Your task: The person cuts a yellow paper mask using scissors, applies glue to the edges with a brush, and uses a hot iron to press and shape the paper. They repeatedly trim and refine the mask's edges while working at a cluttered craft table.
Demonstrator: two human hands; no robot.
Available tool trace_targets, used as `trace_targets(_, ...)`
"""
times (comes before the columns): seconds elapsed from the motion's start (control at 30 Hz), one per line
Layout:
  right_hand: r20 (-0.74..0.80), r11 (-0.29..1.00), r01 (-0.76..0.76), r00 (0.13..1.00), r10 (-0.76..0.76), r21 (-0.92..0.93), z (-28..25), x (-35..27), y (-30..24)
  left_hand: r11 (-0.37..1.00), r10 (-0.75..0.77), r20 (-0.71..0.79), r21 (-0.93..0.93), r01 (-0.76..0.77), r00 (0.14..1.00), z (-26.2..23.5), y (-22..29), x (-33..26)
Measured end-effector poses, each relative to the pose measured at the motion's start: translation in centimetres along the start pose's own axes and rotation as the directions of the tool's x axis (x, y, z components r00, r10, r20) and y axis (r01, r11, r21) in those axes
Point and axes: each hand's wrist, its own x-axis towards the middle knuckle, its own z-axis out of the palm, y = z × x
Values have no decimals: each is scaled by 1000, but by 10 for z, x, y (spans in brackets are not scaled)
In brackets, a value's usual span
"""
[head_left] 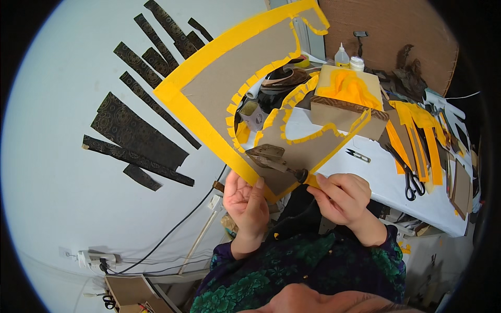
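Both hands held up a cardboard cutout (229, 78) edged in yellow tape: left hand (245, 201) fingers clamped on its lower corner, right hand (342, 198) fingers pinched on the same corner's yellow edge. Beyond the fingers, an open box (344, 112) with yellow filling stood on the tabletop (376, 180), black scissors (409, 175) beside it.

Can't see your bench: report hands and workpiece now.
Left hand and right hand grip cardboard frame at its lower corner. Yellow edging, held upright. Small iron lies against it.

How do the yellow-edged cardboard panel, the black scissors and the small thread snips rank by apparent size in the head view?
1. Yellow-edged cardboard panel, though nearness to the camera enlarges it.
2. Black scissors.
3. Thread snips.
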Motion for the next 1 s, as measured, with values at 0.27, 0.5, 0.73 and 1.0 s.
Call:
trace_targets(0.27, 49, 1000, 10, 999, -10, -1, 1, -2, -1, 998, -54, 28, -39, 55, 998, -5, 2, -1)
trace_targets(0.5, 86, 1000, 3, 996, -1, -28, -8, -6, 1, 992, -106, 40, -69, 108, 994, -10, -3, -3)
trace_targets(0.73, 81, 995, -99, 992, 98, 4, -13, -21, 6, 998, -63, -96, -34, 60, 993, -15, 6, 6)
trace_targets(1.0, -76, 841, -474, 859, 507, 260, -8, -51, 10, 993, -37, -117, -114, 23, 992, -38, 5, 13)
